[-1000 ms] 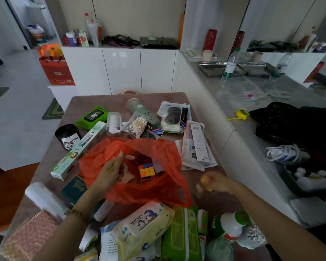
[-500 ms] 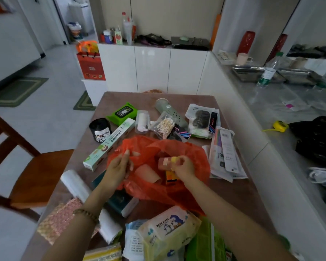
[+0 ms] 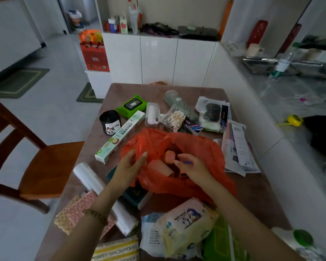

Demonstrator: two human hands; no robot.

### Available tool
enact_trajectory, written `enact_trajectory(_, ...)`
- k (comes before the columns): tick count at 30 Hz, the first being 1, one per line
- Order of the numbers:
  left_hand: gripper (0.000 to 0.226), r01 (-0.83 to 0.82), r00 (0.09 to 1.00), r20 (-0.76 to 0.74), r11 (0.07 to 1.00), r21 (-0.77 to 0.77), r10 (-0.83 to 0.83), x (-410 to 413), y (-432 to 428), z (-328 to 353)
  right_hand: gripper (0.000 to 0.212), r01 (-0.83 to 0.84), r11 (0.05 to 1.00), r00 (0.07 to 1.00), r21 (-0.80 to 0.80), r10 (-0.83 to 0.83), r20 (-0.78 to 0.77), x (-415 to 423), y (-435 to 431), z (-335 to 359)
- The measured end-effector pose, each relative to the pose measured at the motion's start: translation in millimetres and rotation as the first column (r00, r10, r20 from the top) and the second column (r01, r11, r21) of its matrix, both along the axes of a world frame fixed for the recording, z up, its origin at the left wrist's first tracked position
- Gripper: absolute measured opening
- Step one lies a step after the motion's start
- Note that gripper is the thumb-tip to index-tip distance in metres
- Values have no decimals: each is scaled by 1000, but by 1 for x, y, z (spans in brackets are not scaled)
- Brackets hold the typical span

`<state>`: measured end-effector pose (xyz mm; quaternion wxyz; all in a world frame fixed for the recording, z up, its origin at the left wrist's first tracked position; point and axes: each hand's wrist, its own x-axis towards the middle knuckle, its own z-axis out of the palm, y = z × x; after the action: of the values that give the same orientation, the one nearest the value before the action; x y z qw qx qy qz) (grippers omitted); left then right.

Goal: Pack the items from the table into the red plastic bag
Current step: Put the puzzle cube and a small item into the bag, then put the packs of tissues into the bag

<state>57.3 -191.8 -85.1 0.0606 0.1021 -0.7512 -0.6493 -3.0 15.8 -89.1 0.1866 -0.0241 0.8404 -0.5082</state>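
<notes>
The red plastic bag — judged limp, slippery — is pinched at its rim by the left hand; the hold of the right hand cannot be told.

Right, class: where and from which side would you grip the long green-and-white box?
Probably the long green-and-white box across its narrow middle, from above: it lies flat and diagonal on the table, left of the red bag, top face exposed.

Count on the bench: one red bag, one black roll, one long box, one swab pouch, one white roll, one baby-wipes pack. Chairs: one. Hands: two, left hand and right hand.
</notes>
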Motion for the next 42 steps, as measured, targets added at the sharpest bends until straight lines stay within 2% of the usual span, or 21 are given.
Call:
enact_trajectory(1,25,-20,1000,-13,999,-28,19,5,-1,-1,23,-14,993,999,-116,19,40,18,10,14)
enact_trajectory(3,43,-108,992,-78,984,-144,97,20,2,-2,12,31,964,988,-264,11,155,55,33,32)
enact_trajectory(5,54,-274,934,-313,910,-311,174,39,11,1,14,84,978,968,-192,-35,248,89,54,27)
enact_trajectory(7,44,-285,883,-465,855,-434,58,58,22,0,25,132,990,933,-47,-108,342,118,71,8)
enact_trajectory(8,38,-164,901,-429,872,-461,-57,66,29,-4,32,156,988,909,15,-150,388,130,76,-2)
enact_trajectory(10,34,172,940,-177,851,-496,-293,77,43,-13,44,221,972,853,78,-232,468,149,81,-21)
enact_trajectory(12,34,398,893,79,696,-598,-443,81,55,-35,42,275,959,815,72,-272,512,160,74,-25)
enact_trajectory(13,38,478,861,178,639,-603,-476,80,61,-47,40,302,952,811,43,-280,514,162,70,-25)
enact_trajectory(15,47,603,796,337,614,-509,-503,77,69,-65,43,372,928,801,-4,-318,508,161,60,-25)
enact_trajectory(18,57,652,735,494,685,-327,-464,67,76,-80,44,502,864,746,-44,-407,527,155,42,-33)
enact_trajectory(21,46,618,742,473,759,-205,-476,64,78,-84,60,619,779,676,-104,-459,577,157,25,-45)
enact_trajectory(24,54,544,800,401,822,-172,-446,76,76,-79,53,643,740,706,-197,-472,528,166,23,-46)
enact_trajectory(26,50,484,851,313,861,-158,-421,87,73,-65,55,621,725,737,-298,-411,537,172,31,-35)
enact_trajectory(29,28,408,909,116,912,-43,-401,98,66,-25,71,572,626,782,-530,-223,582,171,50,-17)
enact_trajectory(30,23,350,937,8,936,-51,-350,99,62,-9,77,542,601,804,-587,-170,569,167,54,-7)
enact_trajectory(32,37,53,966,-234,972,-227,-108,92,51,13,74,479,589,840,-651,-93,534,159,54,17)
enact_trajectory(34,69,-254,918,-390,858,-447,69,71,38,22,47,453,598,852,-661,-72,519,146,54,37)
enact_trajectory(36,80,-274,945,-310,766,-582,103,44,24,19,39,453,627,842,-634,-67,535,129,48,52)
enact_trajectory(39,38,-129,991,-76,892,-433,106,14,11,27,25,470,678,809,-566,-74,583,95,30,59)
enact_trajectory(40,29,-122,992,-74,916,-382,102,6,9,32,23,478,696,798,-536,-89,596,81,22,55)
enact_trajectory(42,35,-149,986,-127,931,-333,112,-7,4,42,27,503,710,787,-494,-140,600,54,3,41)
